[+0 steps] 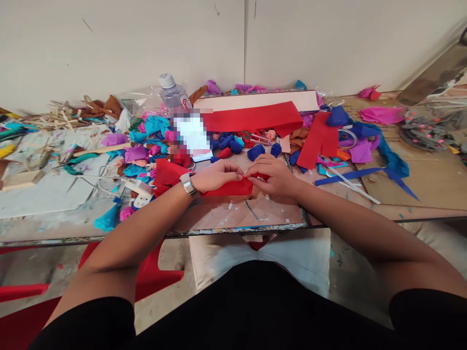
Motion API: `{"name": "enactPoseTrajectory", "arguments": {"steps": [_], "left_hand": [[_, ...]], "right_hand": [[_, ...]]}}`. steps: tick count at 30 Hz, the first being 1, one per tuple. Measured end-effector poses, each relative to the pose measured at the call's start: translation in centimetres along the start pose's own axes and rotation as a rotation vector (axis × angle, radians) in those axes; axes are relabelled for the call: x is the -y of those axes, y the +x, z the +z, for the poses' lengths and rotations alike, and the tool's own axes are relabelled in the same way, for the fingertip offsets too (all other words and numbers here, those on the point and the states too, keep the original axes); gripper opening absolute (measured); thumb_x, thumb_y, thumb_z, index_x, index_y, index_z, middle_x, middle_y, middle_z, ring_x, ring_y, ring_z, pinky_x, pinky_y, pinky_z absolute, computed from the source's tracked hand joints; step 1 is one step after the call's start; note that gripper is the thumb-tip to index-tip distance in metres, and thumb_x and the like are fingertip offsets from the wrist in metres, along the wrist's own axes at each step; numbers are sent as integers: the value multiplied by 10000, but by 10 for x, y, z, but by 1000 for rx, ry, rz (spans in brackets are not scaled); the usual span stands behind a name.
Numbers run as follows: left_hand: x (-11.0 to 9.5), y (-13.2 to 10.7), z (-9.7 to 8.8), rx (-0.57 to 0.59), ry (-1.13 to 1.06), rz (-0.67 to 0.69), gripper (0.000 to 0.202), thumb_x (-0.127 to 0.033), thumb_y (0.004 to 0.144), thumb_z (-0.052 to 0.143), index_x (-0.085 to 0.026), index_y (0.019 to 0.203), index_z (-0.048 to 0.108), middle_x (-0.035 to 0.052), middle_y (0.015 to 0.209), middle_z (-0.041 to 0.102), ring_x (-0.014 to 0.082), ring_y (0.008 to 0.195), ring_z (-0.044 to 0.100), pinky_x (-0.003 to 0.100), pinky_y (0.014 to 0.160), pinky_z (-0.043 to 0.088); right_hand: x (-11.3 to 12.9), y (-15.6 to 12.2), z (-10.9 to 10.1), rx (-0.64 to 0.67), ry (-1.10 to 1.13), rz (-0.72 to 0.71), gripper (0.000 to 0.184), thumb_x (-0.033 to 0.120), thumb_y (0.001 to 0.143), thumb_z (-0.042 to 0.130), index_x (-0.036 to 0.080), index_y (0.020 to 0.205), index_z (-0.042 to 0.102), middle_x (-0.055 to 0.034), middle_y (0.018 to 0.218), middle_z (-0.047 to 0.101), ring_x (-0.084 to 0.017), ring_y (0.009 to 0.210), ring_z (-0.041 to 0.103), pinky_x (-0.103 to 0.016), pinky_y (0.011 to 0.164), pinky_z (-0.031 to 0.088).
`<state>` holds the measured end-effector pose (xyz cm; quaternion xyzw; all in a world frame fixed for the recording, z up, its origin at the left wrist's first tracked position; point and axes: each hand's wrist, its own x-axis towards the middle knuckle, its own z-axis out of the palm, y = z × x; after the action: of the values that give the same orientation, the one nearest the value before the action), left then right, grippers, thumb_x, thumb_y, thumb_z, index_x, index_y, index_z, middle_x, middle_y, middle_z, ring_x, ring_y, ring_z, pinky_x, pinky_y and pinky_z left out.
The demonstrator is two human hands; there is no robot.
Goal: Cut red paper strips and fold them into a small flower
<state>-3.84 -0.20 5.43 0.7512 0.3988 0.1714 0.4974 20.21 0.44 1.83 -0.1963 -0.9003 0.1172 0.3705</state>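
Both hands (216, 176) sit close together, pinching a plain bright red strip (230, 188), bunched between them.

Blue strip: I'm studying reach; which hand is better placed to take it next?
Probably the right hand: the blue strip lies to its right, farther from the left hand. Both hold a red strip.

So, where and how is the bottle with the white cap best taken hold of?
Probably around the upper body of the bottle, just under the white cap, coming from above: its rounded top rises above the clutter, while the phone is right in front of its lower part.
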Motion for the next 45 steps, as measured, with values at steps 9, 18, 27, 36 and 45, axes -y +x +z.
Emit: {"name": "enactPoseTrajectory", "arguments": {"steps": [9,18,27,36,45], "left_hand": [[4,0,1,-8,-1,-17,325,-428,862,694,-134,968,781,32,835,741,129,694,577,258,656,437],[5,1,1,-66,72,-6,280,-373,865,608,-154,898,779,8,809,714,121,687,544,264,666,405],[3,1,2,-47,59,-8,338,-442,884,639,-135,904,780,13,773,695,108,649,503,247,621,383],[10,1,5,-99,123,75,373,-474,946,627,-132,903,770,18,757,693,109,642,517,245,600,375],[1,-2,13,-228,241,150,277,-361,930,602,-143,869,761,-2,726,678,109,650,529,238,614,390]], "right_hand": [[-1,-2,1,-12,-61,29,114,284,966,649,241,1001,749,-43,924,793,-242,909,700,-421,868,506],[2,0,0,-35,-80,10,130,290,989,624,248,959,743,-39,893,783,-234,896,693,-414,861,509],[0,0,0,-62,-72,-55,106,260,983,652,236,955,751,-37,889,792,-215,835,701,-407,853,518],[2,0,2,-36,-130,52,104,284,977,649,230,937,728,-52,917,787,-252,903,667,-430,862,486],[5,-1,3,-41,-148,112,64,249,962,660,203,955,704,-71,957,764,-258,929,638,-415,859,466]]}}
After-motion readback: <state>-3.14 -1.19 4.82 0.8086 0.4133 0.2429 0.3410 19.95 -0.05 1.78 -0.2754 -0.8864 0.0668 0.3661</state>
